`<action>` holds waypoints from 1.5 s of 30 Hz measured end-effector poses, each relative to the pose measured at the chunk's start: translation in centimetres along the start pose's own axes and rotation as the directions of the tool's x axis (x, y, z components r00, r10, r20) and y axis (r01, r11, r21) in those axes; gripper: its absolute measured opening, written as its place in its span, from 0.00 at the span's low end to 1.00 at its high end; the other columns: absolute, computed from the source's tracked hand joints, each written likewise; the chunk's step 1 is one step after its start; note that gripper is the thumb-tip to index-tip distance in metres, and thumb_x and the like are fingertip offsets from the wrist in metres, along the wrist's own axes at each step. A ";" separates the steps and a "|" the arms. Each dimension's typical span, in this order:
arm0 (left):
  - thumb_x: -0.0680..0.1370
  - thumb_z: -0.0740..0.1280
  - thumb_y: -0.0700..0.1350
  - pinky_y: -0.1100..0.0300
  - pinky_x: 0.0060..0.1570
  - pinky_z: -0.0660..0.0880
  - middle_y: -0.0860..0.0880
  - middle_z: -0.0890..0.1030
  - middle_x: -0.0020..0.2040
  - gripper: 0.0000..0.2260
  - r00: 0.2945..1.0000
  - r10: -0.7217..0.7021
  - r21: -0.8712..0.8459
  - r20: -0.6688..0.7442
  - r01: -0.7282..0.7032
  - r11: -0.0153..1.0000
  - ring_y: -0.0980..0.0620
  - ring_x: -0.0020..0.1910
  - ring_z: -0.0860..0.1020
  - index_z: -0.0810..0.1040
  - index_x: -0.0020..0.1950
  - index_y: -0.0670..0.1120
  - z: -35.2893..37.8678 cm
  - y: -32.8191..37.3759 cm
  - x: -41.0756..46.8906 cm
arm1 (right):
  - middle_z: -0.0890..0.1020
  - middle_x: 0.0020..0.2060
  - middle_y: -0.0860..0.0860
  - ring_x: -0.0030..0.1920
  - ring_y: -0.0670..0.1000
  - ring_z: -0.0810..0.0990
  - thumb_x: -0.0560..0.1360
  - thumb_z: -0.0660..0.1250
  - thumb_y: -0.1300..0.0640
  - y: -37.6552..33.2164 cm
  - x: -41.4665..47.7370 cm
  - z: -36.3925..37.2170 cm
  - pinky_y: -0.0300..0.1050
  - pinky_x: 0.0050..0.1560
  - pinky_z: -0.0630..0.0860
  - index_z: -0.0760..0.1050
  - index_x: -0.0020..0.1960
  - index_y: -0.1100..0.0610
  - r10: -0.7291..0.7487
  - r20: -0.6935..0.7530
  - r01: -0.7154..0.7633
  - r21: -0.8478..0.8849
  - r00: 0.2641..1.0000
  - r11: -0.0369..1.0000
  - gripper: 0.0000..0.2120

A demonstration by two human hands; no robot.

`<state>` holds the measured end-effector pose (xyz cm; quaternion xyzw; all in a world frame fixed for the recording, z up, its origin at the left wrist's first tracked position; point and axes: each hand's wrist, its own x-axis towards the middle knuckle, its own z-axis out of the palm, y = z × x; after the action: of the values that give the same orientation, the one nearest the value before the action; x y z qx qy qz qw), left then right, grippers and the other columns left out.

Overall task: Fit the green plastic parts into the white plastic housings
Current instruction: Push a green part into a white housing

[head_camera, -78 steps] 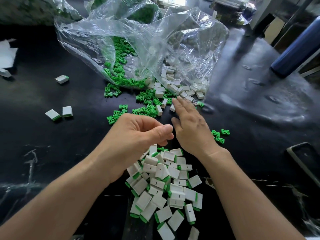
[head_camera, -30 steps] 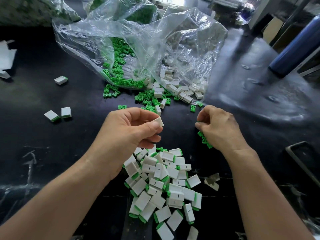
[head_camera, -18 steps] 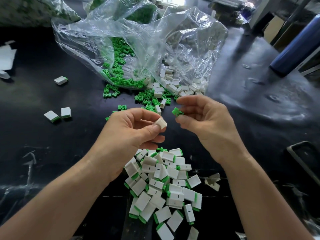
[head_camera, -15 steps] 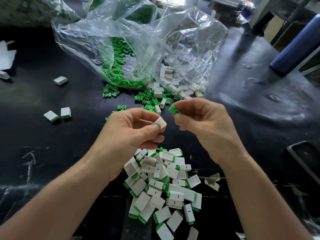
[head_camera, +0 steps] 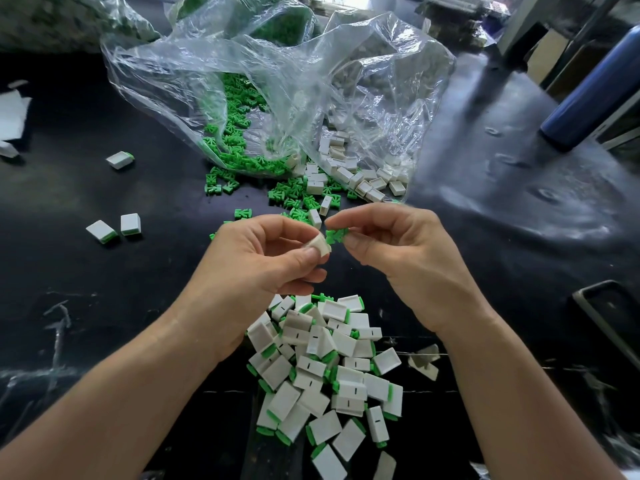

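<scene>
Green part (head_camera: pixel 336 235) pinched in right hand (head_camera: pixel 408 258), frame centre, just beside white housing (head_camera: pixel 320 244) gripped by left hand (head_camera: pixel 256 268). Housing opening seemingly faces part; align square, push straight, avoid jamming.

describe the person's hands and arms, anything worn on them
Both arms are bare as far up as the frame shows: no sleeves in view. The left hand and right hand wear no gloves, rings, watch or bands. Fingernails are short and unpainted.
</scene>
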<state>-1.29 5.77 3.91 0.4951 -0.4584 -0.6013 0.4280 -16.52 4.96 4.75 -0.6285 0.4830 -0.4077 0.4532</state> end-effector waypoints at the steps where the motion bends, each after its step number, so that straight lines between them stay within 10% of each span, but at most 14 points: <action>1: 0.71 0.68 0.34 0.62 0.33 0.80 0.44 0.84 0.36 0.04 1.000 0.004 -0.002 -0.003 -0.004 1.000 0.52 0.32 0.82 0.80 0.41 0.42 0.0 0.0 0.0 | 0.79 0.40 0.68 0.36 0.54 0.72 0.73 0.65 0.70 0.0 0.0 0.0 0.49 0.40 0.68 0.81 0.42 0.51 -0.001 0.006 0.001 -0.009 1.000 1.000 0.15; 8: 0.69 0.69 0.35 0.63 0.31 0.79 0.41 0.83 0.36 0.03 0.999 0.040 0.017 -0.009 -0.040 0.999 0.51 0.32 0.82 0.80 0.41 0.41 -0.1 -0.1 -0.1 | 0.82 0.40 0.61 0.40 0.61 0.78 0.72 0.66 0.70 0.3 -0.1 0.0 0.49 0.42 0.74 0.80 0.42 0.53 -0.006 0.023 0.007 -0.060 1.000 0.998 0.13; 12: 0.67 0.70 0.36 0.64 0.30 0.78 0.40 0.83 0.35 0.03 0.999 0.053 0.018 0.000 -0.053 0.998 0.51 0.30 0.82 0.80 0.40 0.40 -0.1 -0.1 -0.1 | 0.81 0.36 0.52 0.37 0.48 0.77 0.71 0.67 0.70 0.3 0.0 0.1 0.44 0.43 0.76 0.77 0.40 0.52 0.002 0.008 -0.001 -0.096 1.000 0.995 0.12; 24: 0.69 0.71 0.34 0.65 0.29 0.77 0.42 0.82 0.30 0.03 0.983 0.180 0.261 0.038 -0.184 0.948 0.53 0.27 0.80 0.81 0.38 0.41 -0.4 -0.4 -0.1 | 0.81 0.36 0.55 0.38 0.59 0.78 0.71 0.68 0.69 0.9 0.0 0.3 0.54 0.39 0.75 0.74 0.36 0.48 -0.052 0.072 0.066 -0.201 0.996 0.977 0.15; 34: 0.69 0.72 0.36 0.62 0.30 0.78 0.49 0.82 0.30 0.07 0.968 0.246 0.479 0.040 -0.235 0.846 0.55 0.26 0.80 0.80 0.36 0.47 -0.6 -0.6 -0.2 | 0.75 0.31 0.45 0.32 0.44 0.71 0.71 0.67 0.69 1.2 -0.3 0.7 0.36 0.32 0.68 0.71 0.37 0.48 -0.079 0.112 0.115 -0.369 0.991 0.922 0.16; 45: 0.63 0.69 0.42 0.64 0.29 0.78 0.45 0.82 0.31 0.07 0.978 0.206 0.043 -0.040 -0.205 0.978 0.52 0.29 0.81 0.78 0.40 0.41 -0.2 0.1 0.0 | 0.78 0.36 0.45 0.37 0.45 0.77 0.74 0.66 0.63 0.8 -0.1 1.0 0.42 0.41 0.76 0.74 0.42 0.50 -0.145 0.042 0.149 -0.143 0.989 0.978 0.09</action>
<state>-1.09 5.74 3.98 0.4664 -0.5090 -0.5337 0.4883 -15.80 5.12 3.75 -0.7003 0.4564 -0.3938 0.3824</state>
